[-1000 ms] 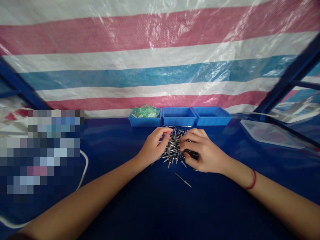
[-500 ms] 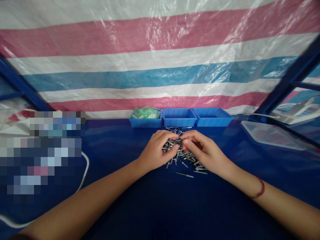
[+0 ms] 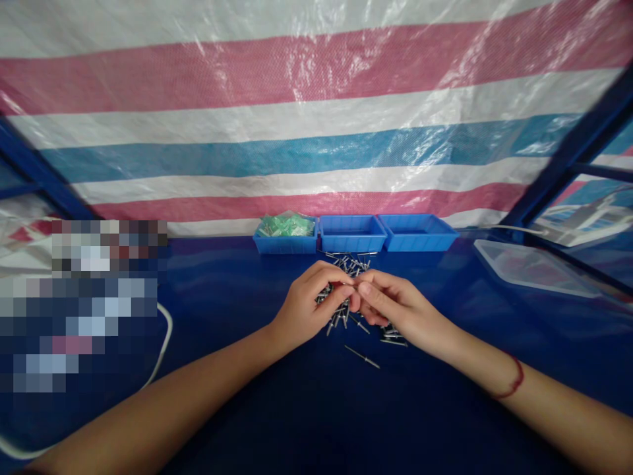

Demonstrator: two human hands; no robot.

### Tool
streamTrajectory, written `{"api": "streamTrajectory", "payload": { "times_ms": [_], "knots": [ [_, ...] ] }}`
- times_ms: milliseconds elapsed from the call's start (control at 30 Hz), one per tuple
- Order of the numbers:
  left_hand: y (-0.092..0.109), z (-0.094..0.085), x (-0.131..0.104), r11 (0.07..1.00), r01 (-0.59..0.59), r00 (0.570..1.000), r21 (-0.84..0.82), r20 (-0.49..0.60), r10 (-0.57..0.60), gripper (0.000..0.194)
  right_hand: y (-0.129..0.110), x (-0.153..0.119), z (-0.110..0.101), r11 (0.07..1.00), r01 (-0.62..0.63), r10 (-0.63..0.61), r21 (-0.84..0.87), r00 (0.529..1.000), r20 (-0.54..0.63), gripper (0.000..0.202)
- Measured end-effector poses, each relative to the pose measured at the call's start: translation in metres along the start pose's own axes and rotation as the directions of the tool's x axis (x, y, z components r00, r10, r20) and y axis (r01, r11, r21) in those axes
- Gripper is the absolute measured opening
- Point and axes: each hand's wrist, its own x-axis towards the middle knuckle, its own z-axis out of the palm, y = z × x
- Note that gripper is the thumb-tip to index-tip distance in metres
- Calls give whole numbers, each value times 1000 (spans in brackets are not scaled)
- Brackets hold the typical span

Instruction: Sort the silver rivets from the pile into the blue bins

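Note:
A loose pile of silvery blind rivets point(image 3: 341, 314) lies on the blue table, partly hidden beneath my hands. My left hand point(image 3: 312, 298) is over the pile's left side, thumb and forefinger pinched together. From the right, my right hand point(image 3: 390, 300) meets it with its thumb pressed against its curled fingers. The fingertips of both hands touch or nearly touch; whatever is between them is too small and covered to make out. One single rivet point(image 3: 363, 357) lies apart, nearer to me than the pile.
Behind the pile stand a blue bin with green-tinted plastic packets point(image 3: 287, 225), a middle blue bin point(image 3: 353, 244) and a right blue bin point(image 3: 420, 243). A translucent lid point(image 3: 534, 269) lies at right. A white cable point(image 3: 165, 336) curves at left beside a pixelated area.
My fingertips have come closer together, and the right fingers have curled in more. The single rivet in front has shifted slightly toward me and tilted. The view has moved a little.

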Motion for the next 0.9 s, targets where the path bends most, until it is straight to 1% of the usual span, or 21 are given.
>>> {"api": "streamTrajectory", "payload": {
  "times_ms": [67,133,233,300,433,533,600,633,700,767,800,833,900],
  "knots": [
    [0,0,0,1000,-4,1000,10,-12,4,10,-1,0,0,999,-22,21,-32,1000,-15,29],
    [1,0,0,1000,-7,1000,30,-21,8,10,-1,1,0,999,-18,16,-28,998,-62,24],
    [0,2,-1,998,15,999,65,-37,-12,10,0,3,-1,999,51,-54,-18,984,-173,17],
    [-1,2,-1,996,49,998,80,-41,-45,9,1,4,-2,993,107,-115,-47,969,-218,15],
    [-3,2,0,990,109,994,85,-33,-107,8,2,3,-1,977,167,-193,-131,957,-217,13],
    [-4,1,1,989,121,993,83,-6,-121,8,1,0,0,941,199,-261,-272,941,-215,12],
    [-4,1,0,990,120,993,78,12,-121,8,0,-2,0,877,217,-327,-429,923,-201,11],
    [-5,1,0,990,118,992,74,22,-120,9,-1,-3,0,823,234,-371,-518,911,-178,10],
    [-5,2,0,992,113,992,65,48,-116,11,-4,-5,-1,681,297,-467,-669,880,-85,8],
    [-5,2,-1,992,111,991,66,70,-116,13,-8,-6,-3,541,371,-545,-755,838,21,7],
    [-5,3,-1,991,116,990,72,71,-121,15,-10,-5,-5,487,391,-573,-781,818,53,7],
    [-5,3,-2,989,124,989,79,65,-129,16,-12,-3,-7,444,394,-593,-805,803,66,7],
    [-6,4,-3,985,147,988,90,37,-151,23,-15,4,-14,371,351,-626,-860,778,48,8]
  ]
}}
